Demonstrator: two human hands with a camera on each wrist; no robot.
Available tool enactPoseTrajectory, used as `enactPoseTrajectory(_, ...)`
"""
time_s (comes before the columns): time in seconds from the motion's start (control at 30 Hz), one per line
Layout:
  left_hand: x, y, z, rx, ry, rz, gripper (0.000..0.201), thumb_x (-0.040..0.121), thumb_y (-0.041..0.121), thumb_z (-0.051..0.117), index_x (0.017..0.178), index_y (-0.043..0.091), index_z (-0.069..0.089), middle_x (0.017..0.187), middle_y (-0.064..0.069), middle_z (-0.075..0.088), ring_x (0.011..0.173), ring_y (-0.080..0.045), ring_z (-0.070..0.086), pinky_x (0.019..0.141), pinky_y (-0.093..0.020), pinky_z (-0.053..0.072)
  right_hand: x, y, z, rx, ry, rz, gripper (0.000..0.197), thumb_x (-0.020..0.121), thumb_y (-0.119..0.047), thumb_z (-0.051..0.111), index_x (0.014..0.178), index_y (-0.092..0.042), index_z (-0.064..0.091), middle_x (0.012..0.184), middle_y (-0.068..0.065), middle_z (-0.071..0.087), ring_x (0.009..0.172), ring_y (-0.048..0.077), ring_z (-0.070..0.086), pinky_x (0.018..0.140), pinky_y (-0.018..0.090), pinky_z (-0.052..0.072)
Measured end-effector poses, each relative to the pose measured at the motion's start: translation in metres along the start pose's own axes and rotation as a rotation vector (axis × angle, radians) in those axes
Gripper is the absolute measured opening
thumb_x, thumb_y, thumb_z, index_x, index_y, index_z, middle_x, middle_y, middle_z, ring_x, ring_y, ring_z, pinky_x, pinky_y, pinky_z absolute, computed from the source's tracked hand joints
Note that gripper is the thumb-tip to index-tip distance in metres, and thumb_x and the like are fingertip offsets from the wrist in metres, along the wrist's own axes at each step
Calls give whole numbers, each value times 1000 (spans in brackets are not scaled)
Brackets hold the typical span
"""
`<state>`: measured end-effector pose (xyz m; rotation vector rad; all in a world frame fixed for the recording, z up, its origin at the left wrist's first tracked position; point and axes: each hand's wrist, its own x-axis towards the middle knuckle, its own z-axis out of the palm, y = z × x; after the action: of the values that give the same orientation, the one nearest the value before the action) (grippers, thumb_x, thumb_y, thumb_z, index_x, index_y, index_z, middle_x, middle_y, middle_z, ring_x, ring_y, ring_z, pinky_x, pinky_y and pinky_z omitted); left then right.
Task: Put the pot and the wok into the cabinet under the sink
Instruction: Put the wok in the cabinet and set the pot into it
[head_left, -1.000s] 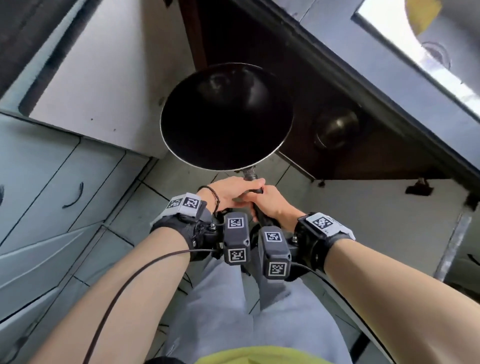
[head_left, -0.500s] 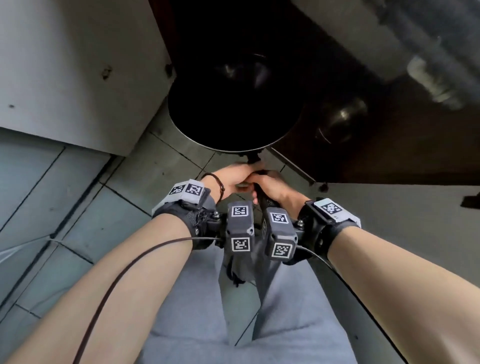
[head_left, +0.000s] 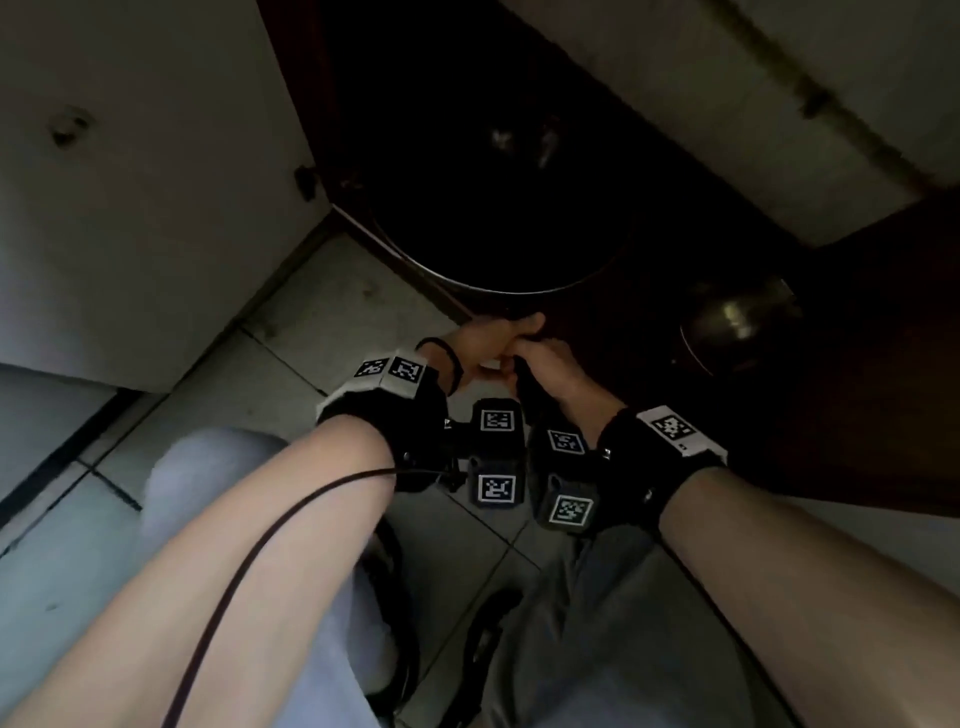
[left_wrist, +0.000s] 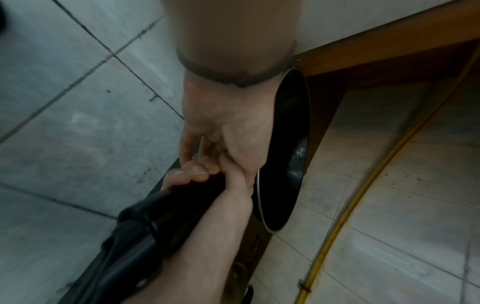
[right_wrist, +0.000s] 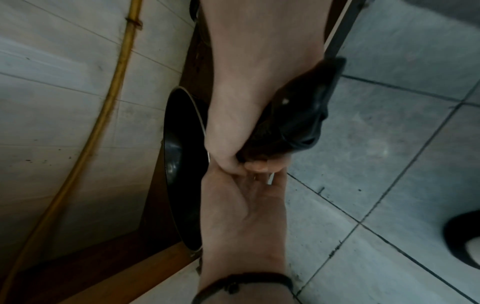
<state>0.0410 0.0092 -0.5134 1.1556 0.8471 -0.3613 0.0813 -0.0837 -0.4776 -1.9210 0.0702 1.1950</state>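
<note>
The black wok (head_left: 498, 208) is level and mostly inside the dark open cabinet under the sink, its near rim over the cabinet's front edge. Both hands hold its handle. My right hand (head_left: 535, 361) grips the black handle (left_wrist: 155, 222) from behind. My left hand (head_left: 498, 338) is curled round the handle's neck, closer to the bowl. In the wrist views the wok (left_wrist: 291, 144) (right_wrist: 179, 164) hangs just above the cabinet floor. The steel pot (head_left: 737, 317) sits inside the cabinet to the wok's right.
The left cabinet door (head_left: 145, 182) stands open beside the wok. A yellow hose (left_wrist: 363, 195) runs across the tiled cabinet floor. My knees are bent over the grey floor tiles (head_left: 332, 322). A black shoe (right_wrist: 462, 242) is at the right edge.
Both hands have carried the wok forward and down, from in front of the opening to mostly inside the cabinet. My head has dropped lower and the view has darkened.
</note>
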Motion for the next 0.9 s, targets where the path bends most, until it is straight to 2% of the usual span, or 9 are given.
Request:
enactPoseTrajectory(0.07, 22, -5, -8, 22, 7, -4, 36, 90, 46, 56, 105, 14, 61, 79, 2, 59, 76, -10, 53, 61, -21, 45, 21, 5, 6, -7, -7, -17, 23, 86, -17, 57, 68, -4, 58, 53, 8, 53, 36, 14, 50, 40, 18, 39)
enactPoseTrajectory(0.2, 57, -18, -20, 102, 1, 47, 51, 90, 47, 55, 118, 5, 63, 92, -9, 65, 79, -16, 59, 64, -22, 48, 56, 19, 11, 47, -34, -39, 20, 84, -18, 59, 68, -5, 59, 55, 9, 51, 40, 16, 49, 45, 23, 39)
enactPoseTrajectory(0.3, 80, -24, -25, 140, 1, 92, 53, 89, 49, 56, 119, 6, 64, 103, -16, 70, 88, -21, 61, 61, -19, 53, 75, 28, 8, 77, -39, -65, 24, 88, -15, 56, 66, -4, 55, 50, 7, 49, 34, 12, 47, 39, 15, 39)
enactPoseTrajectory(0.37, 92, -26, -25, 152, -4, 112, 47, 90, 49, 55, 102, 5, 68, 83, -13, 72, 79, -23, 62, 58, -17, 55, 84, 31, 4, 111, -53, -84, 23, 90, -12, 54, 69, -2, 55, 44, 4, 48, 29, 9, 46, 36, 10, 37)
enactPoseTrajectory(0.43, 100, -24, -23, 183, -15, 115, 45, 90, 51, 53, 80, 9, 65, 58, -5, 64, 63, -19, 60, 70, -24, 56, 95, 33, 0, 118, -58, -113, 23, 91, -11, 53, 70, -3, 54, 38, 0, 49, 28, 7, 45, 35, 10, 37)
enactPoseTrajectory(0.5, 108, -20, -21, 204, -28, 109, 44, 90, 52, 53, 78, 11, 63, 55, -1, 60, 59, -15, 59, 78, -29, 54, 104, 34, -5, 148, -71, -128, 21, 91, -11, 54, 71, -4, 54, 46, 3, 49, 30, 7, 46, 35, 13, 38)
enactPoseTrajectory(0.67, 116, -12, -5, 238, -25, 94, 50, 90, 49, 54, 116, 7, 64, 104, -11, 71, 92, -19, 67, 86, -29, 55, 111, 45, -29, -2, -95, -144, 16, 89, -16, 58, 75, -8, 57, 61, 6, 53, 39, 11, 51, 40, 20, 43)
enactPoseTrajectory(0.8, 124, -11, 13, 265, -64, 53, 51, 89, 49, 56, 121, 10, 62, 115, -9, 71, 107, -22, 67, 100, -39, 50, 113, 62, -53, -94, -64, -146, 15, 90, -25, 60, 86, -11, 57, 65, 6, 58, 49, 16, 54, 45, 24, 44)
enactPoseTrajectory(0.9, 133, -14, 22, 330, -62, 71, 55, 86, 56, 55, 121, 15, 63, 116, -4, 70, 108, -19, 66, 101, -40, 50, 122, 70, -64, -91, -17, -158, 20, 90, -27, 61, 91, -8, 57, 65, 6, 58, 42, 9, 55, 41, 21, 44)
